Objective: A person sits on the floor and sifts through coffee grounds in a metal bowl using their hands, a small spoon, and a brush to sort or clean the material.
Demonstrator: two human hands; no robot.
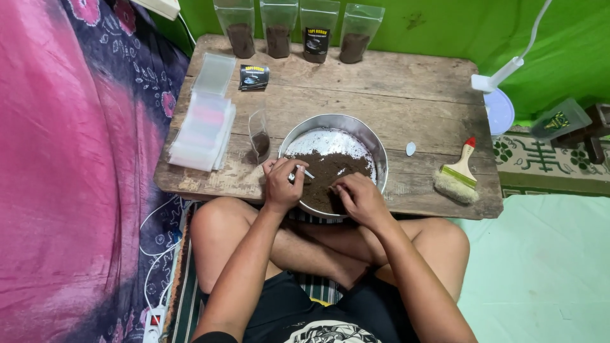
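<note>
- Both hands are seen at the near rim of a round metal basin, which is set on a low wooden table before a person seated cross-legged.
- Left hand is closed around a small white spoon-like scoop, its tip laid toward the dark brown powder inside the basin.
- Right hand is curled, fingers bent down into the powder at the basin's front edge; whether anything is pinched there cannot be told.
- Scooping is judged to be the step in hand: powder is being gathered at the near side of the basin.
- A steady, level lift of the scoop is judged to be called for next, as the powder looks loose and easily spilled.
- The powder is shown as a fine, dark, crumbly heap over the near half of the basin, the bare shiny bottom left exposed at the back.
- A small clear pouch, partly filled with the same dark powder, is stood upright just left of the basin.
- A stack of empty clear pouches is laid further left, near the table's edge.
- 4 filled pouches are lined up along the far edge, against a green wall.
- A wooden-handled brush with a red tip is laid at the right, well apart from the basin.
</note>
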